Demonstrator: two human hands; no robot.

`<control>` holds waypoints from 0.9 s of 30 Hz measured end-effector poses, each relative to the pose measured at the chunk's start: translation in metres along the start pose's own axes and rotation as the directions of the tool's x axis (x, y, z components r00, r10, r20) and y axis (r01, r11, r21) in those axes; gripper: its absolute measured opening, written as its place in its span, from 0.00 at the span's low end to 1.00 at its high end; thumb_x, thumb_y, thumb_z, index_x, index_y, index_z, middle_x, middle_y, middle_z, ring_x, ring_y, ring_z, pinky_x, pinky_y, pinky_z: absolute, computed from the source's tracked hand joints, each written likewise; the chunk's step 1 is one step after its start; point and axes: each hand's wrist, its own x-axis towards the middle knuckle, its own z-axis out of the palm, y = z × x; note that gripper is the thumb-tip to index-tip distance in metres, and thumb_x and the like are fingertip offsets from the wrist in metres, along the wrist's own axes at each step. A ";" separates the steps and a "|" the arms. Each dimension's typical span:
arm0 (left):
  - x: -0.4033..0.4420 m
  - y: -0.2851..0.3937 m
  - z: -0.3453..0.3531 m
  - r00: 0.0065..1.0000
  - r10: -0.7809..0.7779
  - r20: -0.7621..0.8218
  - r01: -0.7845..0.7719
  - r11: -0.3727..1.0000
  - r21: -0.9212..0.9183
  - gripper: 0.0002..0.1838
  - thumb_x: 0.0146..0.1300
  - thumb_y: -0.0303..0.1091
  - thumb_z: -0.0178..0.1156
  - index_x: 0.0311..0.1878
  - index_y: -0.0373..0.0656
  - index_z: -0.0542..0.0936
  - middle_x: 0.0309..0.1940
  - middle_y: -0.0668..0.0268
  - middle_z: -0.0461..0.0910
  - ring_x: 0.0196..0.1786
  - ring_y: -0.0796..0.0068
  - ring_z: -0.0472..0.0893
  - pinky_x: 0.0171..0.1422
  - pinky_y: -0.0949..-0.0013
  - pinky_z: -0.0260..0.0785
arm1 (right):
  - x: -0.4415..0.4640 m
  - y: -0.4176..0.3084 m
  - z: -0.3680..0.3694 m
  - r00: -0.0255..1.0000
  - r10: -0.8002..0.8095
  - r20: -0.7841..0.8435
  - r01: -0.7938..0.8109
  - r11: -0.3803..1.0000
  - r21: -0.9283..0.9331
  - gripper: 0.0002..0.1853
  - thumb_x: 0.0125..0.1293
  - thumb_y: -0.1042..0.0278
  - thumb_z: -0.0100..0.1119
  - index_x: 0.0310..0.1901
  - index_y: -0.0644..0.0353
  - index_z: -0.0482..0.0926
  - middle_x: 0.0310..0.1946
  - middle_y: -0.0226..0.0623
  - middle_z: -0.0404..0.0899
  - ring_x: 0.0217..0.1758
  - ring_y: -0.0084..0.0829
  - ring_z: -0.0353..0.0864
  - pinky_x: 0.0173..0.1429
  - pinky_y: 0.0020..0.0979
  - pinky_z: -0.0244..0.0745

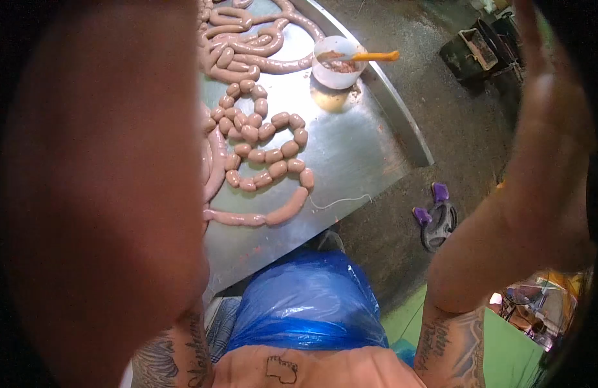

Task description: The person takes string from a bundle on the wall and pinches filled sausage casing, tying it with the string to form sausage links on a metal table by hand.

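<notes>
My left hand (pixel 105 161) is raised very close to the camera and fills the left side as a blurred shape; its fingers cannot be made out. At the right edge my right hand (pixel 548 97) is also lifted near the camera, with its fingers mostly outside the view. Below and between the raised arms, a chain of short tied sausage links (pixel 273 155) lies curled on the metal table (pixel 351 142). It runs into a longer filled casing (pixel 237 218) near the front, with a thin string (pixel 341 204) trailing from it. Neither hand visibly touches the sausage.
Long untied sausage coils (pixel 247 45) cover the back left of the table. Beside its raised rim stands a white tub (pixel 334 74) with an orange-handled utensil (pixel 380 56). A blue plastic apron (pixel 305 301) covers my front. A dark crate (pixel 470 52) and a purple-and-grey object (pixel 437 220) are beyond the table.
</notes>
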 end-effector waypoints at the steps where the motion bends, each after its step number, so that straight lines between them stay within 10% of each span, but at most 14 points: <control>1: -0.002 -0.003 0.001 1.000 -0.001 -0.004 0.001 1.000 -0.002 0.14 0.69 0.42 0.54 0.48 0.42 0.76 0.41 0.65 0.76 0.44 0.73 0.73 0.50 0.68 0.67 | 0.001 0.008 0.020 0.954 0.009 -0.301 0.011 0.998 0.062 0.34 0.69 0.44 0.44 0.66 0.64 0.66 0.69 0.58 0.62 0.67 0.46 0.68 0.76 0.56 0.45; 2: -0.004 -0.004 0.001 1.000 -0.003 -0.005 0.003 1.000 0.000 0.14 0.69 0.42 0.54 0.48 0.42 0.76 0.41 0.65 0.76 0.44 0.73 0.73 0.50 0.68 0.67 | 0.001 0.016 0.033 0.842 0.023 -0.539 0.033 0.995 0.093 0.34 0.69 0.44 0.44 0.66 0.64 0.66 0.69 0.58 0.62 0.67 0.46 0.69 0.76 0.57 0.45; 5: -0.011 -0.006 -0.001 1.000 -0.015 -0.013 0.015 1.000 0.000 0.13 0.69 0.42 0.54 0.48 0.42 0.76 0.40 0.65 0.76 0.43 0.73 0.73 0.50 0.68 0.67 | -0.083 0.070 -0.081 0.942 0.331 0.052 -0.321 0.935 -0.152 0.26 0.71 0.53 0.53 0.62 0.63 0.71 0.52 0.43 0.79 0.53 0.34 0.79 0.54 0.37 0.75; 10: -0.017 -0.005 -0.003 1.000 -0.020 -0.014 0.020 1.000 -0.014 0.13 0.69 0.41 0.55 0.47 0.42 0.76 0.40 0.65 0.76 0.42 0.73 0.73 0.49 0.68 0.67 | -0.227 0.155 -0.103 0.583 0.766 -0.271 -0.787 0.449 -0.423 0.18 0.62 0.68 0.63 0.54 0.58 0.79 0.44 0.33 0.81 0.42 0.26 0.79 0.50 0.28 0.74; 14: -0.016 -0.005 -0.004 0.999 -0.035 -0.002 0.035 0.999 -0.013 0.13 0.69 0.41 0.55 0.47 0.42 0.76 0.40 0.65 0.76 0.42 0.73 0.73 0.48 0.68 0.68 | -0.331 0.194 -0.103 0.609 0.793 0.020 -0.186 0.168 -0.968 0.13 0.56 0.66 0.65 0.44 0.57 0.84 0.41 0.38 0.81 0.45 0.42 0.78 0.50 0.40 0.75; 20: -0.016 -0.003 -0.007 0.999 -0.035 -0.008 0.035 0.999 -0.011 0.13 0.68 0.41 0.55 0.47 0.41 0.75 0.39 0.65 0.76 0.41 0.74 0.73 0.47 0.68 0.68 | -0.374 0.209 -0.084 0.840 0.528 0.127 0.041 0.172 -0.984 0.08 0.55 0.64 0.65 0.36 0.54 0.84 0.34 0.34 0.79 0.42 0.38 0.76 0.46 0.40 0.71; 27: -0.013 -0.005 -0.007 0.999 -0.025 -0.021 0.024 1.000 -0.020 0.13 0.68 0.41 0.56 0.46 0.41 0.75 0.38 0.66 0.76 0.40 0.74 0.73 0.46 0.69 0.68 | -0.360 0.199 -0.077 0.791 0.572 0.217 0.123 0.199 -0.972 0.05 0.56 0.65 0.63 0.32 0.55 0.82 0.31 0.34 0.78 0.40 0.38 0.76 0.43 0.40 0.70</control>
